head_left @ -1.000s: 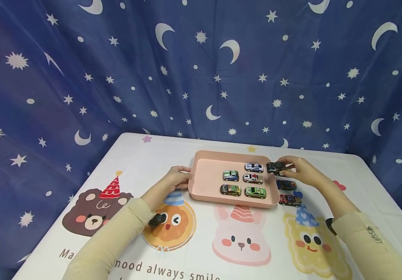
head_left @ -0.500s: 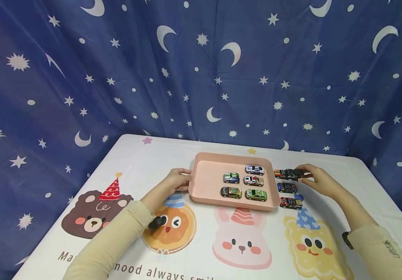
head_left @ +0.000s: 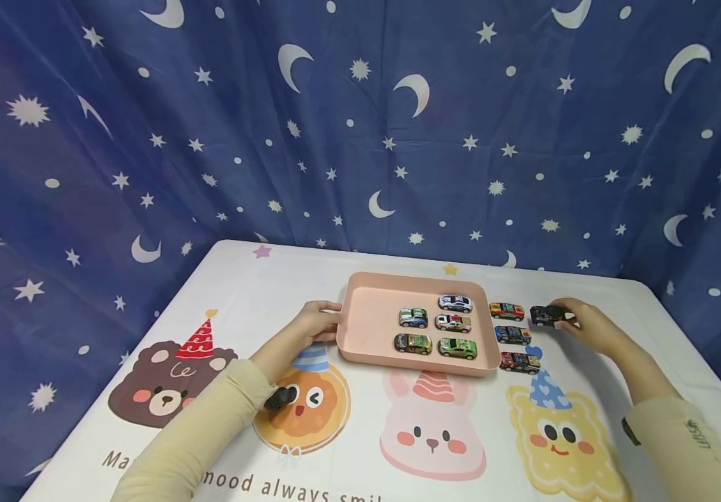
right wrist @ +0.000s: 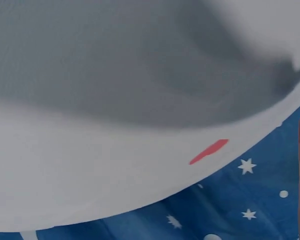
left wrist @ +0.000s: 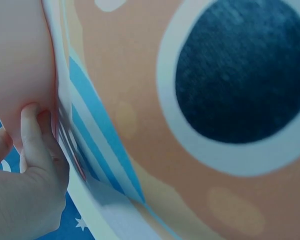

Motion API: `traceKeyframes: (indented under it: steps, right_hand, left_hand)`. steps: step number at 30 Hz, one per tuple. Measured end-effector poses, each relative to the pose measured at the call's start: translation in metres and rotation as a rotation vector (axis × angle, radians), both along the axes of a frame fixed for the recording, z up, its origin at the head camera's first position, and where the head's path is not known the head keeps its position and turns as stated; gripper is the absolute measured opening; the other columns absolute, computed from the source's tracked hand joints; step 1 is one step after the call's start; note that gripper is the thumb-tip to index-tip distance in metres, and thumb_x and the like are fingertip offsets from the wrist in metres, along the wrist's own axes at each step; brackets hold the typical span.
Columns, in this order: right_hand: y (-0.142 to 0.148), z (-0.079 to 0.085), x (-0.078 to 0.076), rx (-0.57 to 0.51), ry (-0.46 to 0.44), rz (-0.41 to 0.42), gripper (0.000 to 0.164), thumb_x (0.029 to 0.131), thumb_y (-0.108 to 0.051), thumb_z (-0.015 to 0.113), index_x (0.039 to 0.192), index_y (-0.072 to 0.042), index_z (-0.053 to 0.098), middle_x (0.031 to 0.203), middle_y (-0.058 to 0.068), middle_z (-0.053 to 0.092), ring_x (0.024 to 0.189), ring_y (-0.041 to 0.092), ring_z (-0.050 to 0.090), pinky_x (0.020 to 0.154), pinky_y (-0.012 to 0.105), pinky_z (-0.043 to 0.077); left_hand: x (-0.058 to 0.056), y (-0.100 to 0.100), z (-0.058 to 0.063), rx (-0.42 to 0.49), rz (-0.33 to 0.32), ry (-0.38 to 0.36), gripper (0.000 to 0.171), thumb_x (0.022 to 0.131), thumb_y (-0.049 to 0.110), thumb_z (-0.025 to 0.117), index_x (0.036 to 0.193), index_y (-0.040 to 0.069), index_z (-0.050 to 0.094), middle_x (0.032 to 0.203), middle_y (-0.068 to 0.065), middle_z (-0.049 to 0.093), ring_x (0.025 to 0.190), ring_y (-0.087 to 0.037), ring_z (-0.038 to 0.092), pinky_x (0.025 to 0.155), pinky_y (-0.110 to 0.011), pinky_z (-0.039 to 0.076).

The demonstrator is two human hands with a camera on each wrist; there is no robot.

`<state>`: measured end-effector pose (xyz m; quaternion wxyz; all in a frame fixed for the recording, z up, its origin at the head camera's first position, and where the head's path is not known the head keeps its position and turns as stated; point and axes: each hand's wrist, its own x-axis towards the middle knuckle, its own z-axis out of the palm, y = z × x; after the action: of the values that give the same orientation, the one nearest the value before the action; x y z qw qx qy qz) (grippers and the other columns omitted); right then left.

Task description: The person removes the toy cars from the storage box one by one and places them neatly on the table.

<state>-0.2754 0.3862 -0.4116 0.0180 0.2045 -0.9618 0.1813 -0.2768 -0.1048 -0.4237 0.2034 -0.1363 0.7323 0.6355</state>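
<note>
R hand pinches the black car by its R end. That car is out on the table, just R of the orange car w/ a small gap. Can't tell if its wheels touch down. L hand grips the L side of the pink tray, fingers bent on the tray wall. The R wrist cam gets only a bit of finger at its edge, so no help there.

In the tray, R half: white car, red & white car, green & white car, dark car & bright green car. Outside, just R of the tray: orange car, blue car & red car, in a line front to back.

Step now, I think: placing or picking up the black car; can't say which b/c one look doesn't show it. If placing, next move needs wheels flat, then fingers off w/o a bump to the orange car. If picking up, hold tight & lift straight up. Either way, L hand should hold the tray steady.
</note>
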Motion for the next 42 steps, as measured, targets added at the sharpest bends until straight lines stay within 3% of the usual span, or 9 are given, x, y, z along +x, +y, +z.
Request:
traceKeyframes:
  steps: [6, 13, 27, 34, 38, 42]
  right_hand:
    - [0.007, -0.009, -0.004, 0.03, -0.033, -0.035, 0.034, 0.083, 0.006, 0.062, 0.111, 0.022, 0.049, 0.109, 0.041, 0.052, 0.101, 0.055, 0.052, 0.079, 0.054, 0.054]
    - [0.011, -0.009, -0.011, 0.099, -0.049, -0.076, 0.033, 0.085, 0.005, 0.06, 0.112, 0.021, 0.049, 0.11, 0.041, 0.052, 0.103, 0.055, 0.051, 0.085, 0.059, 0.05]
    - [0.008, -0.013, -0.016, 0.15, -0.084, -0.077, 0.035, 0.084, 0.004, 0.062, 0.113, 0.02, 0.05, 0.11, 0.041, 0.053, 0.102, 0.054, 0.053, 0.087, 0.06, 0.048]
    - [0.001, -0.009, -0.014, 0.144, -0.143, -0.128, 0.044, 0.083, 0.007, 0.059, 0.123, 0.02, 0.044, 0.122, 0.042, 0.045, 0.11, 0.057, 0.046, 0.095, 0.065, 0.041]
    - [0.0, -0.004, -0.011, 0.133, -0.119, -0.106, 0.049, 0.078, 0.01, 0.058, 0.124, 0.018, 0.043, 0.125, 0.042, 0.043, 0.113, 0.058, 0.042, 0.097, 0.066, 0.037]
    - [-0.005, 0.003, -0.008, 0.11, -0.09, -0.076, 0.048, 0.08, 0.009, 0.056, 0.125, 0.017, 0.043, 0.126, 0.041, 0.041, 0.118, 0.057, 0.037, 0.1, 0.066, 0.033]
  left_hand:
    - [0.0, -0.001, -0.001, -0.003, 0.004, -0.002, 0.039, 0.091, 0.004, 0.058, 0.129, 0.0, 0.051, 0.089, -0.009, 0.064, 0.066, -0.009, 0.063, 0.057, -0.019, 0.058]
    - [0.0, 0.0, 0.001, -0.006, 0.004, 0.004, 0.039, 0.09, 0.003, 0.057, 0.129, 0.001, 0.051, 0.088, -0.008, 0.064, 0.063, -0.009, 0.062, 0.055, -0.019, 0.057]
    - [0.001, 0.0, 0.001, -0.009, 0.0, 0.005, 0.038, 0.09, 0.003, 0.058, 0.128, 0.001, 0.052, 0.094, -0.012, 0.067, 0.065, -0.01, 0.064, 0.055, -0.019, 0.057]
    - [0.001, 0.001, 0.002, -0.009, -0.01, 0.011, 0.038, 0.091, 0.004, 0.058, 0.128, 0.0, 0.051, 0.096, -0.013, 0.066, 0.064, -0.009, 0.064, 0.053, -0.018, 0.057]
    - [0.001, 0.001, 0.002, -0.002, -0.017, 0.01, 0.038, 0.092, 0.004, 0.056, 0.129, 0.0, 0.05, 0.096, -0.013, 0.066, 0.063, -0.009, 0.064, 0.054, -0.018, 0.057]
    - [0.0, 0.0, 0.0, -0.002, -0.008, 0.004, 0.038, 0.092, 0.004, 0.057, 0.129, 0.0, 0.051, 0.094, -0.012, 0.065, 0.064, -0.009, 0.064, 0.054, -0.018, 0.057]
